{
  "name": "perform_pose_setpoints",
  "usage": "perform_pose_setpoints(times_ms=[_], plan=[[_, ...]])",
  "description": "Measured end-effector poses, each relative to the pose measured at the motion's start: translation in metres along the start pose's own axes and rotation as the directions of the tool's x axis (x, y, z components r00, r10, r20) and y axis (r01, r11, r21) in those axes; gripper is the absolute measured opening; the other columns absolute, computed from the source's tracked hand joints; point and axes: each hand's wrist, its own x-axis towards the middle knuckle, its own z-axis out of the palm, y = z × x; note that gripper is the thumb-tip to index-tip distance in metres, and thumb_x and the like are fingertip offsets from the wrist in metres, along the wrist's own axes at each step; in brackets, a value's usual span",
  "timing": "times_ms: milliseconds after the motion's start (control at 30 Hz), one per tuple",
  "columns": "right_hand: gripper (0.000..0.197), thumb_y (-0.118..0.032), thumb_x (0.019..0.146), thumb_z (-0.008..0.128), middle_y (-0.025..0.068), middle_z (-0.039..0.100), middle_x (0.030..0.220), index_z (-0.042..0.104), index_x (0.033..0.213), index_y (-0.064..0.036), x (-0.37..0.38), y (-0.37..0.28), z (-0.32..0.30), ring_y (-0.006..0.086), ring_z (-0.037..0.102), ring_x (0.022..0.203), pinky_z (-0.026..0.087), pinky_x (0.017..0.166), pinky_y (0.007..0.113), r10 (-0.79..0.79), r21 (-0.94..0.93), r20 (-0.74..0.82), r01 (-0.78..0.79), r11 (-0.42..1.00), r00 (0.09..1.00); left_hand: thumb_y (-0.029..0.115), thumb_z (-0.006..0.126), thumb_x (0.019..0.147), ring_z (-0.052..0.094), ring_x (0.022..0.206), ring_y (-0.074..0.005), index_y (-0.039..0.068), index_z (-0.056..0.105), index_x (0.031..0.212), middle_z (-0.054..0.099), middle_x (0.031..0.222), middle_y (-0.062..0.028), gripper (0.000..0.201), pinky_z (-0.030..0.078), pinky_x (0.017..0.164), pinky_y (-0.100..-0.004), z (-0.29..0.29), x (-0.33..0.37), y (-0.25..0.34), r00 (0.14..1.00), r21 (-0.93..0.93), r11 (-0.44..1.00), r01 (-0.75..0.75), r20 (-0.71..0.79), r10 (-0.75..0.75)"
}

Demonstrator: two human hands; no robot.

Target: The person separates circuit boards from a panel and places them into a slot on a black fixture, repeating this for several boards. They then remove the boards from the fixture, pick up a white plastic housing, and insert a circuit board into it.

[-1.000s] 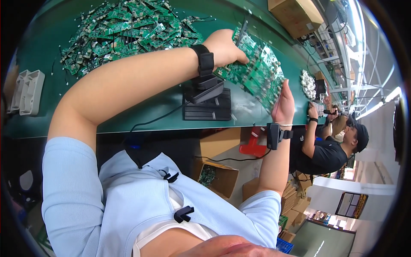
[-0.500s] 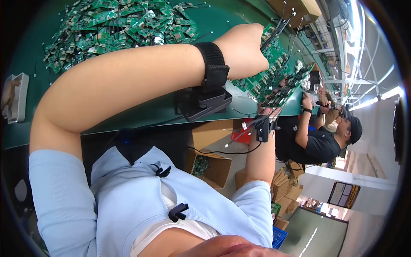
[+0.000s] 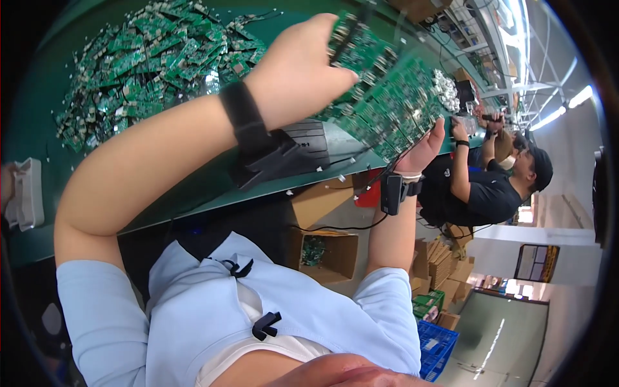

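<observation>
Dark-green, flat table spreads beneath both grips, with a jumbled heap of small green circuit boards left of our left grip and a mound of small white parts just beyond our right grip. Our left grip is clamped, thumb in front, on the upper left end of overlapping rectangular green circuit-board panels, raised between our two grips. Our right grip cups their lower right corner; its fingers are hidden, so we cannot tell how firmly it holds. Thin dark wires with small white plugs trail below the panels. Tilting the panels could let that corner slip, and a wire snagging on the grooved dark-grey pad below our left grip could tug a plug loose.
</observation>
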Motion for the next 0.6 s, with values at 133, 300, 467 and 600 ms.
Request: perform_pose_setpoints(times_ms=[133, 300, 467, 600], plan=[[0.049, -0.037, 0.109, 0.042, 0.0169, 0.060, 0.139, 0.052, 0.140, -0.0004, -0.003, 0.004, 0.023, 0.0327, 0.061, 0.123, 0.049, 0.104, 0.049, 0.016, 0.006, -0.068, -0.016, 1.000, 0.998, 0.007, 0.075, 0.081, 0.066, 0.073, -0.0157, -0.004, 0.058, 0.113, 0.068, 0.084, -0.0082, 0.038, 0.052, 0.066, -0.0327, -0.010, 0.006, -0.004, 0.999, 0.040, 0.998, 0.050, -0.006, -0.050], [0.048, -0.035, 0.110, 0.039, 0.0173, 0.059, 0.140, 0.051, 0.140, 0.0006, -0.008, 0.013, 0.035, 0.0328, 0.060, 0.125, 0.047, 0.107, 0.049, 0.012, 0.002, -0.172, -0.012, 1.000, 0.985, 0.005, 0.075, 0.082, 0.065, 0.074, -0.0120, -0.002, 0.059, 0.114, 0.068, 0.086, -0.0049, 0.036, 0.052, 0.065, -0.0293, -0.012, 0.008, 0.006, 0.980, 0.064, 0.978, 0.196, 0.019, -0.198], [0.047, -0.034, 0.111, 0.037, 0.0178, 0.059, 0.140, 0.051, 0.141, 0.0009, -0.011, 0.022, 0.032, 0.0335, 0.060, 0.125, 0.046, 0.108, 0.051, -0.003, 0.017, -0.182, 0.007, 1.000, 0.983, 0.002, 0.074, 0.081, 0.066, 0.075, -0.0110, -0.002, 0.059, 0.115, 0.068, 0.087, -0.0042, 0.037, 0.052, 0.066, -0.0276, -0.010, 0.009, -0.002, 0.985, -0.079, 0.982, 0.174, 0.010, -0.174], [0.048, -0.033, 0.111, 0.036, 0.0179, 0.058, 0.141, 0.049, 0.142, 0.0014, -0.013, 0.028, 0.035, 0.0332, 0.059, 0.126, 0.046, 0.108, 0.051, -0.076, -0.040, -0.177, 0.070, 0.997, 0.981, 0.001, 0.074, 0.082, 0.066, 0.076, -0.0118, -0.003, 0.058, 0.115, 0.069, 0.089, -0.0046, 0.037, 0.053, 0.068, -0.0287, -0.004, 0.010, -0.001, 0.989, -0.083, 0.986, 0.144, -0.018, -0.146]])
